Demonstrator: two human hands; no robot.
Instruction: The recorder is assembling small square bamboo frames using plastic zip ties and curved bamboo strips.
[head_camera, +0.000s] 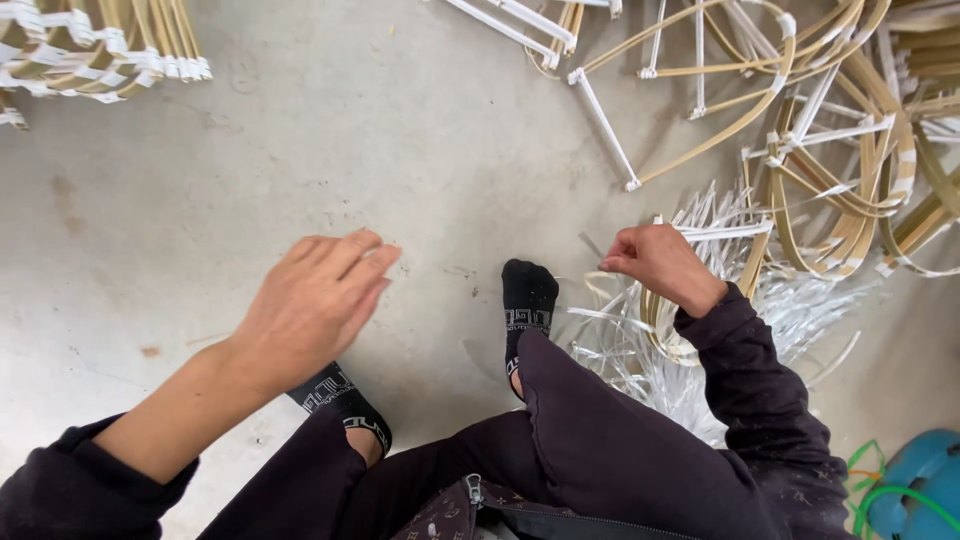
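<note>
My left hand (318, 303) hovers over the concrete floor with its fingers loosely together and nothing in it, above my left foot in a black sock (340, 397). My right hand (655, 265) is closed in a pinch on a thin pale strip (590, 245) that sticks out to the left of the fingers. It hangs above a pile of white plastic strips (660, 360) and a curved bamboo hoop (665, 335). My right foot in a black sock (527, 300) rests just left of that pile.
Bamboo frames bound with white strips (820, 150) crowd the upper right. Another stack of bound frames (95, 50) lies at the upper left. A blue object with a green cord (915, 490) sits at the lower right. Grey concrete floor (350, 130) spreads between.
</note>
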